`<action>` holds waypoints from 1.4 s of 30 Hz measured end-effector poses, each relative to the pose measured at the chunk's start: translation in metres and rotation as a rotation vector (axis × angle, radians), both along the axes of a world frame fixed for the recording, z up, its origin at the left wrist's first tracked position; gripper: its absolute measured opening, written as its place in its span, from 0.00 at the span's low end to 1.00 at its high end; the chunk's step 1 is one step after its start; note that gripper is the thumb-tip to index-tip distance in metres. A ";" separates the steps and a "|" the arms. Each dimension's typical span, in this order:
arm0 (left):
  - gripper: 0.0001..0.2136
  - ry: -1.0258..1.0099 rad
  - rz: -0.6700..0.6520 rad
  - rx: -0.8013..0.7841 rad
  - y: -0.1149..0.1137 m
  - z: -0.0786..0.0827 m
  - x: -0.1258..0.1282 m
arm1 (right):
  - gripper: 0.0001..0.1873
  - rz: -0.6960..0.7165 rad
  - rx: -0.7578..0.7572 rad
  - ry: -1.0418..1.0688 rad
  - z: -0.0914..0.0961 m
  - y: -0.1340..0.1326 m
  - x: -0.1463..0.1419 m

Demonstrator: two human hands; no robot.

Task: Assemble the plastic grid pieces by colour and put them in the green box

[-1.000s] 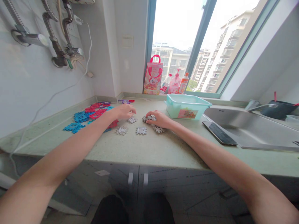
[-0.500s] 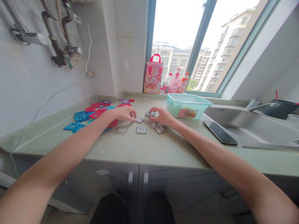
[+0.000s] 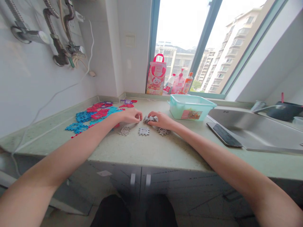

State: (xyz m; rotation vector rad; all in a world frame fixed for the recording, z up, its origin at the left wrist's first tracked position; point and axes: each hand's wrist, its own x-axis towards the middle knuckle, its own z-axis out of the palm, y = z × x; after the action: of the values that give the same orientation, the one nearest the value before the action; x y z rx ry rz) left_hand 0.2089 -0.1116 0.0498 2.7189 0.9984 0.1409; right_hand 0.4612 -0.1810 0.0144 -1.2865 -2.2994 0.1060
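My right hand (image 3: 162,120) is closed on grey notched interlocking tiles (image 3: 149,119), which look stacked just above the counter. Just left of it my left hand (image 3: 131,115) has its fingers curled together; whatever may be between them is hidden. A grey tile (image 3: 144,131) lies flat in front of both hands. Another grey tile (image 3: 124,130) is below my left hand, and more grey tile (image 3: 163,131) shows beneath my right wrist. Blue tiles (image 3: 82,116), red tiles (image 3: 99,113) and purple tiles (image 3: 126,101) are spread on the left, partly behind my left forearm.
A mint-green plastic tub (image 3: 174,108) stands behind my right hand. To the right are a phone (image 3: 224,135) and the steel sink (image 3: 255,130). A pink bag (image 3: 156,78) and several bottles (image 3: 178,83) line the window. A white cable (image 3: 50,102) hangs along the left wall.
The grey tile that was at my left fingertips no longer shows separately. My right hand has moved slightly left and lower with its tiles, and the hands are closer together.
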 end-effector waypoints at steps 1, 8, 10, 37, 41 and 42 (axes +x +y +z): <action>0.17 0.004 0.004 0.000 0.000 0.000 0.000 | 0.20 0.003 -0.012 0.000 0.001 0.000 0.001; 0.15 -0.011 0.003 -0.025 0.004 -0.003 -0.003 | 0.20 -0.003 0.010 -0.028 0.005 -0.004 0.004; 0.14 -0.009 0.016 -0.014 0.006 -0.004 -0.006 | 0.20 0.013 0.037 -0.007 0.009 -0.008 0.003; 0.10 0.036 0.101 0.072 0.013 -0.002 -0.017 | 0.21 0.236 -0.006 -0.198 0.026 -0.055 -0.027; 0.11 0.030 0.099 0.072 0.017 -0.005 -0.018 | 0.20 0.174 0.092 -0.133 0.029 -0.053 -0.026; 0.11 0.026 0.095 0.073 0.017 -0.005 -0.018 | 0.20 0.148 0.127 -0.092 0.031 -0.052 -0.024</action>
State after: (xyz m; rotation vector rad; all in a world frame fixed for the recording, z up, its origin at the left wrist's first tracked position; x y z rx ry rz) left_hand 0.1907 -0.0942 0.0445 2.7455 1.1524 0.1622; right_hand 0.4375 -0.2326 0.0453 -1.0781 -2.4360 -0.0497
